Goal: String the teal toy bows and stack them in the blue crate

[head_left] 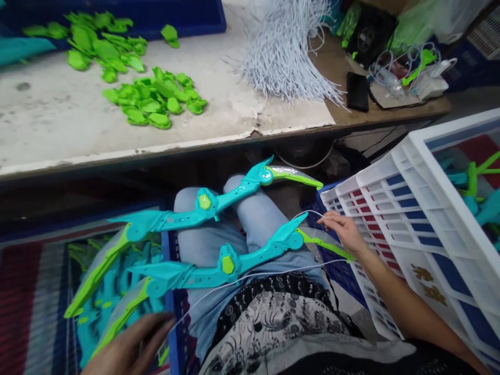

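Two toy bows in teal with green tips lie side by side across the lap: a farther toy bow [230, 198] and a nearer toy bow [253, 258]. My right hand [341, 229] is closed in a pinch on a thin white string [308, 212], just above the nearer bow's right tip. Another stretch of white string [273, 271] runs from that tip along the bow's near side toward my left hand [136, 338]. Motion blurs my left hand beside the nearer bow's left limb; whether its fingers grip the string is unclear.
A worktable [219, 120] holds green plastic pieces [156, 96], a bundle of white strings [285, 57] and a black phone [357, 91]. At right stands a white crate [375, 182] with bow parts. A blue crate [174, 291] at left holds more teal bows [125, 281].
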